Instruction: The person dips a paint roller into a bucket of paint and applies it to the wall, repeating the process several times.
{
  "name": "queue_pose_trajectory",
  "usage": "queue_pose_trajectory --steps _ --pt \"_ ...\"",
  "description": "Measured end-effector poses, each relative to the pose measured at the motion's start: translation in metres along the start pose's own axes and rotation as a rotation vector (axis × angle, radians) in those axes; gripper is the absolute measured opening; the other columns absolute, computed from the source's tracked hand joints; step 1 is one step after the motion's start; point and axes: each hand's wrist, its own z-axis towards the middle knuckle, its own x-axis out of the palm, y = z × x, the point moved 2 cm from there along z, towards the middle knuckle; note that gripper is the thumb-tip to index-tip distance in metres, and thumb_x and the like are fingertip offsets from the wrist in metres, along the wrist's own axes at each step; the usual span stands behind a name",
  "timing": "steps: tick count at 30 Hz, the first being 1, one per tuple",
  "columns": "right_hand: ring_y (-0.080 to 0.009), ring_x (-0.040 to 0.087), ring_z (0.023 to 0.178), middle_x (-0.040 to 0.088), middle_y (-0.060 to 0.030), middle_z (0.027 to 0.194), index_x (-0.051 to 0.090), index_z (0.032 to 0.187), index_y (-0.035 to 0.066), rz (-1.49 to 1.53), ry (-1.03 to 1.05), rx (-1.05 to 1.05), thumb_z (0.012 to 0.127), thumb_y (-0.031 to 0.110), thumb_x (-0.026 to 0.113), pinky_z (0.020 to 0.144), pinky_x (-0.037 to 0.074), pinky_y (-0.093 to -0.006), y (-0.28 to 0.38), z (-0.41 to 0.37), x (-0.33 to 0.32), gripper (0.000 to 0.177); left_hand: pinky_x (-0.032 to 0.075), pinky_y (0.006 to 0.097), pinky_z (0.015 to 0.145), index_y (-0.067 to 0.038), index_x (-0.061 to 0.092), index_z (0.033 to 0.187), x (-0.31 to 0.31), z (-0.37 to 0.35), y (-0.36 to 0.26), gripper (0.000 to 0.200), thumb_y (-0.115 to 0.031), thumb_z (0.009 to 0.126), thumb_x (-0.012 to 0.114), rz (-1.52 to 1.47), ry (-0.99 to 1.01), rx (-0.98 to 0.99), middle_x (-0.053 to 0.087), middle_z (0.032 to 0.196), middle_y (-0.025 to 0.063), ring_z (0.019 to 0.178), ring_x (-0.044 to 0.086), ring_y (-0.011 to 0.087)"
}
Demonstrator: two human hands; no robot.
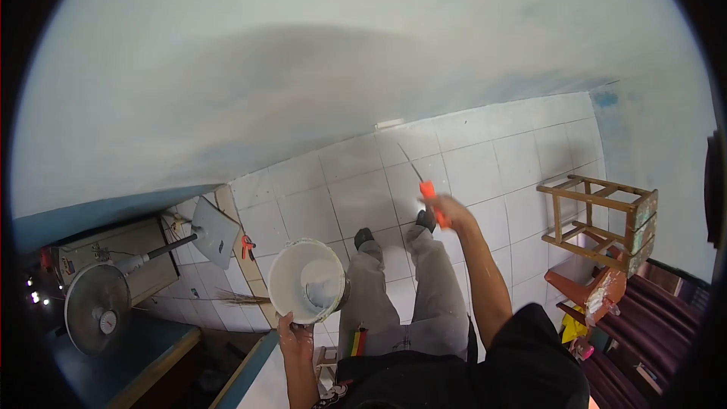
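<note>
My left hand [296,339] grips the lower rim of a white bucket [291,276], which is tilted so its mouth faces me. Some whitish, wet-looking material [323,294] lies inside, and white smears mark the rim. My right hand [454,213] is closed around the handle of an orange-handled tool [428,191]. Its long, thin grey blade slants up and left, over the tiled floor and short of the wall. Too little of the blade shows to tell the tool's exact kind.
A pale, patchy wall [318,68] rises ahead from the white tile floor [356,189]. On the left are a standing fan [98,310], red-handled pliers [248,247] and a blue-topped counter [151,356]. A wooden stool [606,216] and an orange chair [598,291] are on the right.
</note>
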Motion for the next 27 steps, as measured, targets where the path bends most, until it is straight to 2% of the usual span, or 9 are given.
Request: queue_pose_trajectory --steps 7,10,13,16,17,19,22,23,27 --pt "-0.0102 0.053 0.060 0.052 0.0003 0.071 0.055 0.093 0.008 -0.069 0.051 0.071 0.088 0.032 0.065 0.057 0.047 -0.0274 -0.022 -0.295 -0.010 0.027 0.051 0.0414 0.088 -0.012 0.047 0.118 0.054 -0.023 -0.041 0.034 -0.014 0.085 0.057 0.185 0.106 0.057 0.055 0.116 0.0074 0.109 0.056 0.0213" --pt "-0.0130 0.052 0.050 0.050 -0.0017 0.060 0.053 0.082 0.008 -0.126 -0.126 0.114 0.084 0.030 0.069 0.050 0.046 -0.0289 -0.076 -0.321 -0.053 0.027 0.053 0.0394 0.083 -0.009 0.047 0.116 0.099 -0.025 -0.046 0.032 -0.017 0.087 0.056 0.324 0.202 0.134 0.057 0.113 0.0090 0.105 0.058 0.0216" --pt "-0.0184 0.061 0.064 0.058 -0.0085 0.065 0.054 0.080 0.002 -0.735 -0.524 -0.114 0.078 0.034 0.073 0.058 0.049 -0.0343 -0.077 -0.338 -0.078 0.037 0.055 0.0364 0.075 -0.006 0.048 0.113 0.132 -0.018 -0.035 0.029 -0.018 0.087 0.057 0.324 0.228 0.212 0.058 0.110 0.0127 0.098 0.061 0.0223" --pt "-0.0244 0.066 0.073 0.065 -0.0127 0.072 0.059 0.085 -0.002 -0.991 -0.570 -0.192 0.080 0.037 0.071 0.063 0.050 -0.0402 -0.058 -0.366 -0.070 0.040 0.056 0.0333 0.071 -0.003 0.049 0.111 0.148 0.001 -0.019 0.029 -0.018 0.088 0.058 0.314 0.251 0.232 0.060 0.106 0.0131 0.092 0.063 0.0212" --pt "-0.0244 0.066 0.073 0.065 -0.0127 0.072 0.059 0.085 -0.002 -0.999 -0.564 -0.197 0.080 0.037 0.071 0.063 0.050 -0.0402 -0.057 -0.378 -0.067 0.040 0.057 0.0313 0.067 -0.002 0.050 0.109 0.154 0.006 -0.017 0.028 -0.018 0.088 0.058 0.331 0.285 0.249 0.061 0.103 0.0126 0.087 0.064 0.0197" --pt "-0.0378 0.067 0.086 0.067 -0.0217 0.083 0.063 0.095 -0.002 -0.952 -0.555 -0.340 0.084 0.039 0.068 0.073 0.051 -0.0453 -0.056 -0.399 -0.059 0.043 0.057 0.0292 0.063 -0.001 0.051 0.108 0.162 0.012 -0.012 0.027 -0.017 0.088 0.058 0.337 0.317 0.274 0.062 0.099 0.0121 0.082 0.065 0.0181" --pt "-0.0337 0.068 0.095 0.069 -0.0195 0.087 0.061 0.102 -0.005 -0.762 -0.610 -0.522 0.086 0.032 0.069 0.079 0.053 -0.0413 -0.075 -0.418 -0.048 0.041 0.058 0.0309 0.065 -0.002 0.052 0.108 0.169 0.023 -0.008 0.028 -0.018 0.087 0.059 0.411 0.309 0.246 0.060 0.095 0.0107 0.078 0.063 0.0156" --pt "-0.0311 0.068 0.099 0.070 -0.0176 0.091 0.060 0.102 -0.006 -0.749 -0.627 -0.433 0.087 0.025 0.069 0.082 0.053 -0.0391 -0.076 -0.422 -0.043 0.036 0.058 0.0296 0.063 -0.001 0.052 0.109 0.170 0.026 -0.007 0.028 -0.018 0.087 0.060 0.404 0.353 0.244 0.060 0.093 0.0107 0.073 0.062 0.0144" --pt "-0.0333 0.069 0.092 0.070 -0.0177 0.090 0.061 0.102 -0.005 -0.813 -0.724 -0.674 0.088 0.023 0.066 0.078 0.054 -0.0399 -0.106 -0.412 -0.042 0.031 0.058 0.0285 0.062 0.000 0.053 0.109 0.183 0.032 -0.011 0.028 -0.017 0.088 0.060 0.419 0.411 0.264 0.060 0.092 0.0098 0.067 0.061 0.0130"
